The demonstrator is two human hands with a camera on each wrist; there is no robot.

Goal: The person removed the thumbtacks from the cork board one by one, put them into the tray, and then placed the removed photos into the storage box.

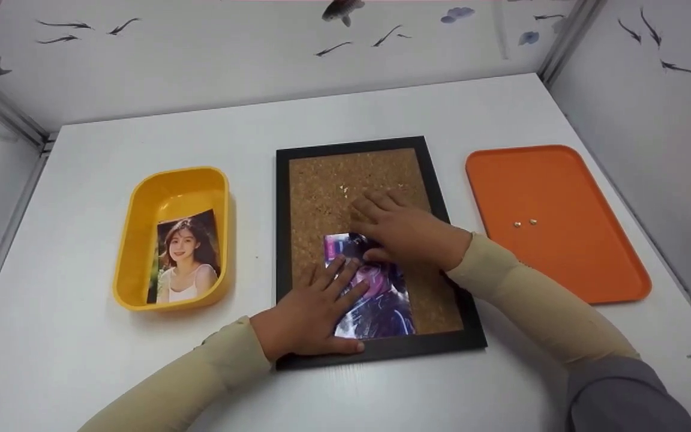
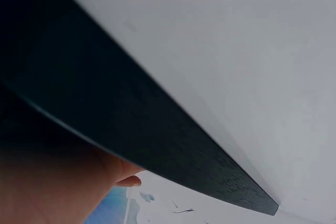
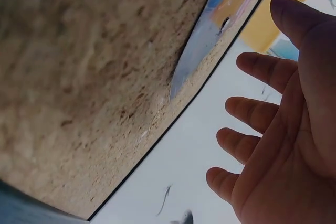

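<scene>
Down on the left, the left hand (image 1: pixel 312 312) was spread over the print (image 1: pixel 375 324), grip loose, fingers apart across its left side, thumb over the frame's bottom bar! And there was the right hand (image 1: pixel 414 231), up by the print's top right, its grip slack too: fingers straight and apart in the right wrist view, though whether they touched the cork (image 1: pixel 345 171) you couldn't tell. The print itself, a glossy purple picture, was on the lower part of the cork, inside the black frame (image 1: pixel 284 240), its top edge just below some small pale bits (image 1: pixel 344 191). From the right wrist, one corner appeared to stand up off the cork.

Over to the left of the frame sat the yellow bin (image 1: pixel 186 193), a portrait (image 1: pixel 186 258) lying in it. Out on the right, two shiny studs (image 1: pixel 516 224) lay side by side on the orange tray (image 1: pixel 561 180), all of it on the white counter (image 1: pixel 33 336).
</scene>
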